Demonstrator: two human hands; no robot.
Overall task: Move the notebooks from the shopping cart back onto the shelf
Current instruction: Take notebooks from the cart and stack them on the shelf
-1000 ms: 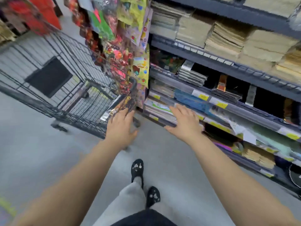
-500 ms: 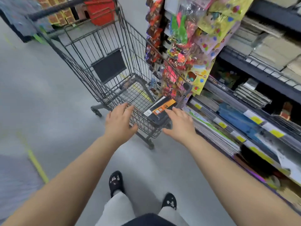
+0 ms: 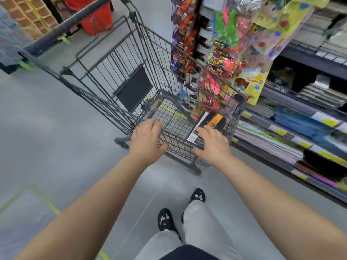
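Observation:
A dark wire shopping cart [image 3: 105,85] stands in the aisle in front of me. At its near right corner lies a black and orange notebook [image 3: 210,121]. My right hand [image 3: 213,145] reaches over the cart's near end, fingers spread, fingertips at the notebook's near edge; I cannot tell if they touch it. My left hand [image 3: 147,141] hovers open over the near left of the basket, holding nothing. The shelf [image 3: 293,141] to the right holds stacked notebooks and paper pads on several levels.
Hanging packets of colourful toys and sweets [image 3: 216,59] dangle over the cart's right side. A red basket [image 3: 92,17] sits behind the cart handle. Grey floor with yellow tape [image 3: 47,199] lies to the left. My feet [image 3: 180,209] stand just behind the cart.
My view swung from the shelf to the cart. Both hands moved from the shelf side to over the cart's near end, and the right hand came closer to the notebook.

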